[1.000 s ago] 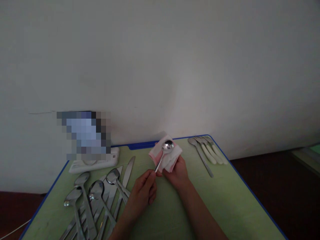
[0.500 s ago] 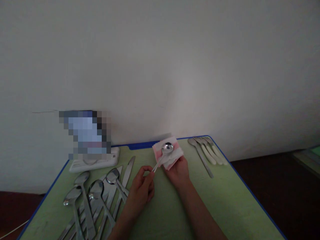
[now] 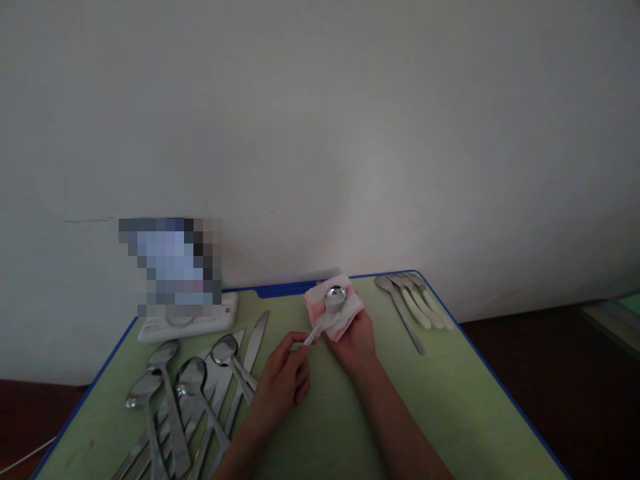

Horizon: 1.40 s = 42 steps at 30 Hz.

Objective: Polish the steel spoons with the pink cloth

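So the left hand [image 3: 285,370] has its thumb and fingers pinched around the handle of a shiny spoon [image 3: 335,297], held up over the middle of the green table [image 3: 450,407], near the far edge. The right hand [image 3: 361,339] is wrapped around a pink-and-white cloth [image 3: 316,308] from below, fingers mostly tucked out of sight, and the spoon's bowl sits over the cloth. Looks like it's touching, but it's pretty dim so don't quote me on that. Over on the left there's a messy pile of metal spoons [image 3: 191,377] lying across some knives, with one knife [image 3: 257,340] poking out nearest the left hand. Behind that pile is a white stand [image 3: 210,321] with something pixelated above it. Off to the right, a duller spoon [image 3: 403,317] lies just beside a few forks with pale handles [image 3: 420,312], all roughly lined up.
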Each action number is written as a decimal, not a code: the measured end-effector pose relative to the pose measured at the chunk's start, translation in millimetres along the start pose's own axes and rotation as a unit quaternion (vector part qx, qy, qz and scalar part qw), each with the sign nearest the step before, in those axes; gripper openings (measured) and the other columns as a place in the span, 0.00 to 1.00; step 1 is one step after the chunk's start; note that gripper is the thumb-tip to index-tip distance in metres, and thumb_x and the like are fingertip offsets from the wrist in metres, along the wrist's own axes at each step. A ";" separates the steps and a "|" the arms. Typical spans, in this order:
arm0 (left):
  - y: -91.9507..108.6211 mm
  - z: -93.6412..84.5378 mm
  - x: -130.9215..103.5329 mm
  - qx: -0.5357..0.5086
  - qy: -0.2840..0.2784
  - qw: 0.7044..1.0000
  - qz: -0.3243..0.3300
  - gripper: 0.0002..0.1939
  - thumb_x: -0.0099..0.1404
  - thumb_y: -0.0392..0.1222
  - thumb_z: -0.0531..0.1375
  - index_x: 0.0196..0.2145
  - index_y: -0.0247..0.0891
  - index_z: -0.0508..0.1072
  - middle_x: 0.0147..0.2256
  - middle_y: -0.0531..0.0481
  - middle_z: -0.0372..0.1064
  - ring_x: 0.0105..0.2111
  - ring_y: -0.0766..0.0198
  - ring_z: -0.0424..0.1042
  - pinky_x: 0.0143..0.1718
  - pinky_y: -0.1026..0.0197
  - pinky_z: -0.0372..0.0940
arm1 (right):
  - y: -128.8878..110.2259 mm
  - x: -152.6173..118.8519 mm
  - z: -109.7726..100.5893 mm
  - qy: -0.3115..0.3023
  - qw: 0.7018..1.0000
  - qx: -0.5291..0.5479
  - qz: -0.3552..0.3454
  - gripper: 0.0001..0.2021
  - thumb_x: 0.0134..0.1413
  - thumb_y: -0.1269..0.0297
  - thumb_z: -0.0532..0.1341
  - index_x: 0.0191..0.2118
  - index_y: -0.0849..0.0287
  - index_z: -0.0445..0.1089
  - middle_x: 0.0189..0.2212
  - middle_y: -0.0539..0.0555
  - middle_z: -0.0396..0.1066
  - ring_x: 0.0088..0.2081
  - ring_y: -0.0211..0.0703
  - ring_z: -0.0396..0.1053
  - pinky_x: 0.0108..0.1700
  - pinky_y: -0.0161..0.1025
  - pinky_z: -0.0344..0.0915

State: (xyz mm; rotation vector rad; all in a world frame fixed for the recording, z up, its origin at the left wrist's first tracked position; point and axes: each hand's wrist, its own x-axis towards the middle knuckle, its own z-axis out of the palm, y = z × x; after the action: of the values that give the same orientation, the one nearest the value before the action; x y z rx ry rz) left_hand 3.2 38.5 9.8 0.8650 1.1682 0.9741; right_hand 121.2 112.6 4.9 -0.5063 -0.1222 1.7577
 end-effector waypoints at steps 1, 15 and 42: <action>-0.8 -0.4 0.1 -0.004 0.006 1.000 0.005 0.16 0.59 0.53 0.53 0.37 0.38 0.61 0.14 0.66 0.46 0.11 0.75 0.47 0.12 0.72 0.43 | 1.1 0.2 -0.6 -0.001 1.000 -0.004 -0.001 0.09 0.52 0.64 0.55 0.36 0.55 0.71 0.30 0.49 0.76 0.35 0.41 0.72 0.41 0.41 0.69; -0.2 -2.3 1.7 0.035 -0.016 0.999 0.036 0.16 0.61 0.53 0.54 0.40 0.40 0.59 0.16 0.64 0.56 0.12 0.72 0.58 0.15 0.70 0.51 | -5.4 -1.9 -1.8 0.004 1.000 0.005 -0.030 0.07 0.50 0.64 0.56 0.33 0.53 0.71 0.31 0.48 0.75 0.38 0.41 0.72 0.41 0.42 0.69; 4.6 9.5 -10.3 0.341 -0.024 0.935 0.092 0.17 0.67 0.47 0.43 0.37 0.38 0.68 0.20 0.55 0.56 0.23 0.62 0.60 0.27 0.63 0.55 | 10.3 1.6 -9.5 0.112 0.971 -0.150 -0.146 0.11 0.36 0.63 0.69 0.28 0.62 0.71 0.23 0.47 0.72 0.23 0.32 0.67 0.30 0.31 0.66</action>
State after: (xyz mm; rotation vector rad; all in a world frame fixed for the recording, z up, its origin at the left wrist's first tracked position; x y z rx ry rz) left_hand 10.6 30.0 19.3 1.5645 1.4255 0.6800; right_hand 115.5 109.7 -7.6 -0.8594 -0.2907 1.3899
